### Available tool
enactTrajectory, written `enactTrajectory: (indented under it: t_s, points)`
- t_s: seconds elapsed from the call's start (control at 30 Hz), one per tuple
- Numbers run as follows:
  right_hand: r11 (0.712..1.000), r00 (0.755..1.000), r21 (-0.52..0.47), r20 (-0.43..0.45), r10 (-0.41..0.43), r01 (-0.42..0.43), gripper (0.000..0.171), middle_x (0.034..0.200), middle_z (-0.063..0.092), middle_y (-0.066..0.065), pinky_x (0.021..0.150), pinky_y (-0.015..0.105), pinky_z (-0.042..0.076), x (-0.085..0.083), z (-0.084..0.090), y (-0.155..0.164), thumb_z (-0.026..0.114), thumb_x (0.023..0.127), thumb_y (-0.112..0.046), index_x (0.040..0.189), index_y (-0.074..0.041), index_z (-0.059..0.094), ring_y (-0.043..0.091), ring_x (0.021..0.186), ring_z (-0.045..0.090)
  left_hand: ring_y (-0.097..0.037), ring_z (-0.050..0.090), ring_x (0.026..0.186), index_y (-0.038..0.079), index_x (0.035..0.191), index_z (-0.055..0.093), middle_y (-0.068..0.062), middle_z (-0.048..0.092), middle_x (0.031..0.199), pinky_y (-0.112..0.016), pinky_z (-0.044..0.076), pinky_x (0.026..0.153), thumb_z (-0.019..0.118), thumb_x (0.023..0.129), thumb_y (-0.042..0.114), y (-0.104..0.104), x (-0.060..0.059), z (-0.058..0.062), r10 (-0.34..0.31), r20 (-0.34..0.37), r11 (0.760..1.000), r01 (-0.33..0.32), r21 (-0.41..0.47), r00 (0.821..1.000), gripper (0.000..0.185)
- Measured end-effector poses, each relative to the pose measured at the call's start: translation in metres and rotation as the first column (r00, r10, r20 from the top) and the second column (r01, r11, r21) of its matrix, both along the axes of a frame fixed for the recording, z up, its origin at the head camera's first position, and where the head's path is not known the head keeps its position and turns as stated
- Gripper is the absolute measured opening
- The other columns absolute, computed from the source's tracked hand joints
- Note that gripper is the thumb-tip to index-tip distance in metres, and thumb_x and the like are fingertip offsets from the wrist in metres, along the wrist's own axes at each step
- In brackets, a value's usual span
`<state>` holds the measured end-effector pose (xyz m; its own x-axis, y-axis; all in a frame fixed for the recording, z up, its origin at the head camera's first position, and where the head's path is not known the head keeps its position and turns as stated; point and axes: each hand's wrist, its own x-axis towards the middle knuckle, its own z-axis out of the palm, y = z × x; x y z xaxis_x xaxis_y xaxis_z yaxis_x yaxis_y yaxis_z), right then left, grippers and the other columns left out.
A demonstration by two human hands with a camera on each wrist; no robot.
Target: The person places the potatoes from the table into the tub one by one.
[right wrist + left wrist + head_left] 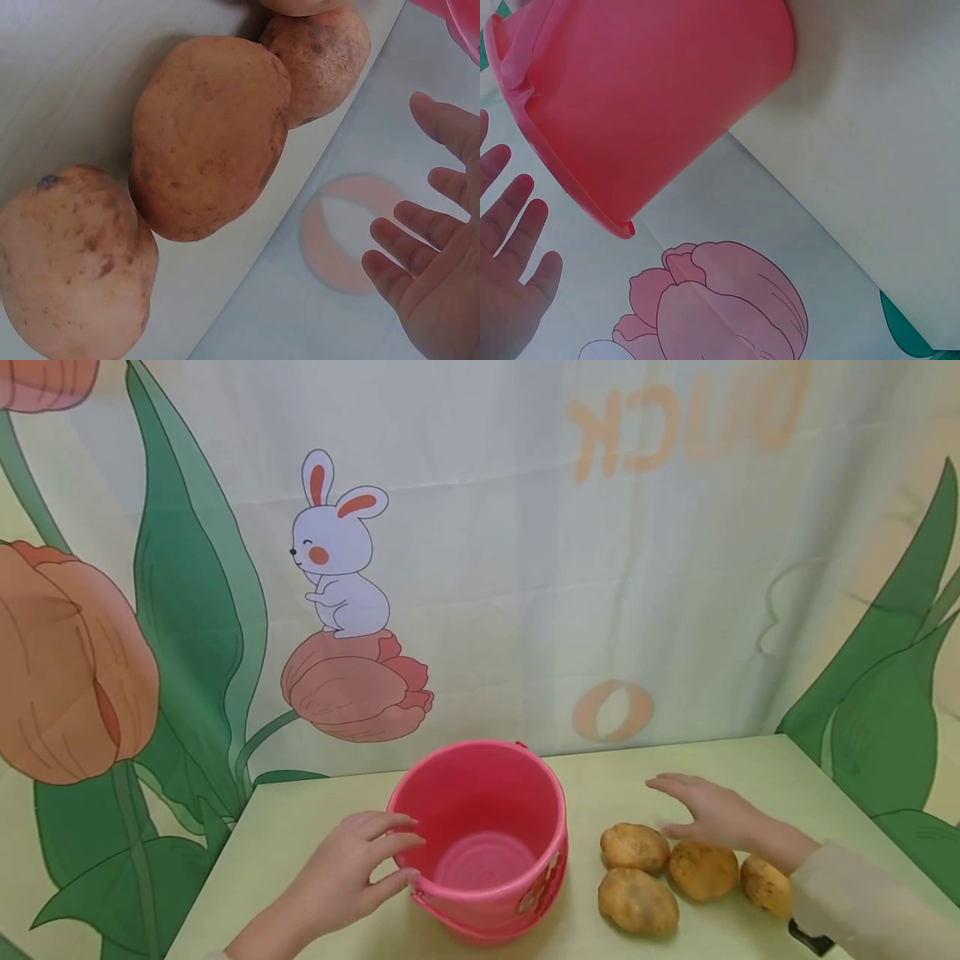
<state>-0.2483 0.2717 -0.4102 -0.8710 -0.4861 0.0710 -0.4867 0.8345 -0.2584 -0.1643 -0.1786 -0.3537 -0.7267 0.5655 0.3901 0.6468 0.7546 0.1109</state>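
Note:
A pink bucket (pixel 487 827) stands upright on the table, and its inside shows nothing in it. My left hand (pixel 352 868) is at the bucket's left rim with fingers spread and relaxed; in the left wrist view the left hand (pixel 514 262) appears apart from the bucket (pixel 652 97). Several potatoes lie to the right of the bucket, among them a front potato (pixel 637 902) and a middle potato (pixel 702 870). Above them hovers my right hand (pixel 723 814), fingers extended, holding nothing. In the right wrist view the right hand (pixel 442 247) is clear of the potatoes (pixel 210 139).
The pale green table (pixel 322 810) ends at a back edge, with a printed curtain (pixel 480 568) of tulips and a rabbit hanging behind it. A dark band (pixel 810 937) shows at the right sleeve (pixel 862 893). The rightmost potato (pixel 767 885) is partly covered by the right forearm.

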Motion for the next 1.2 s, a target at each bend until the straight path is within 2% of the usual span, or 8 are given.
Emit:
enactTrajectory:
  t_s: [0.23,0.47,0.63,0.77,1.0,1.2]
  points:
    - [1.000,1.000,-0.008,0.021,0.021,-0.021,0.060,0.126,0.046,0.023,0.089,0.054,0.037,-0.001,-0.008,-0.004,0.071,0.073,-0.022,0.124,-0.002,0.047,0.041,0.114,0.043,-0.009,0.051,0.101,0.026,0.101,0.064,0.008,0.058,0.107,-0.035,0.047,0.082,0.070,0.073,0.037,0.006,0.003,0.001,0.008,0.075,1.000,-0.008,-0.001,0.997,0.031]
    - [0.999,0.998,-0.020,0.044,0.039,-0.038,0.056,0.124,0.048,0.022,0.090,0.053,0.037,0.000,-0.015,-0.007,0.071,0.072,-0.021,0.121,-0.002,0.050,0.040,0.113,0.044,-0.006,0.052,0.097,0.027,0.097,0.065,0.012,0.059,0.102,-0.032,0.047,0.081,0.070,0.072,0.035,0.009,0.004,-0.002,-0.069,0.002,0.998,0.069,0.009,0.998,0.027]
    - [0.999,0.996,-0.036,0.077,0.033,-0.030,0.058,0.123,0.049,0.020,0.090,0.052,0.037,0.000,-0.020,-0.009,0.072,0.072,-0.024,0.120,-0.002,0.050,0.039,0.113,0.045,-0.005,0.051,0.096,0.028,0.096,0.065,0.013,0.059,0.101,-0.032,0.046,0.081,0.069,0.073,0.035,0.011,0.005,-0.003,-0.090,0.011,0.996,0.090,0.008,0.996,0.024]
    - [0.998,0.994,-0.055,0.102,0.034,-0.028,0.059,0.121,0.050,0.021,0.088,0.052,0.039,-0.002,-0.023,-0.009,0.073,0.070,-0.024,0.120,-0.001,0.051,0.038,0.110,0.047,-0.005,0.051,0.096,0.029,0.095,0.066,0.013,0.059,0.100,-0.032,0.046,0.080,0.068,0.074,0.035,0.013,0.006,-0.003,-0.085,0.053,0.996,0.085,0.006,0.995,0.022]
    - [0.996,0.989,-0.085,0.148,0.027,-0.015,0.062,0.118,0.050,0.019,0.088,0.052,0.039,-0.004,-0.031,-0.008,0.075,0.067,-0.026,0.119,-0.002,0.051,0.037,0.107,0.048,-0.004,0.049,0.094,0.031,0.096,0.065,0.015,0.058,0.098,-0.029,0.049,0.078,0.069,0.074,0.036,0.015,0.007,-0.004,-0.042,0.190,0.999,0.042,0.005,0.981,0.023]
    - [0.995,0.984,-0.096,0.177,0.031,-0.014,0.063,0.119,0.050,0.019,0.087,0.053,0.039,-0.005,-0.036,-0.008,0.076,0.066,-0.024,0.119,-0.002,0.051,0.038,0.108,0.048,-0.003,0.049,0.093,0.031,0.096,0.065,0.015,0.057,0.097,-0.028,0.049,0.077,0.069,0.074,0.036,0.014,0.007,-0.005,-0.034,0.239,0.999,0.030,0.020,0.970,0.024]
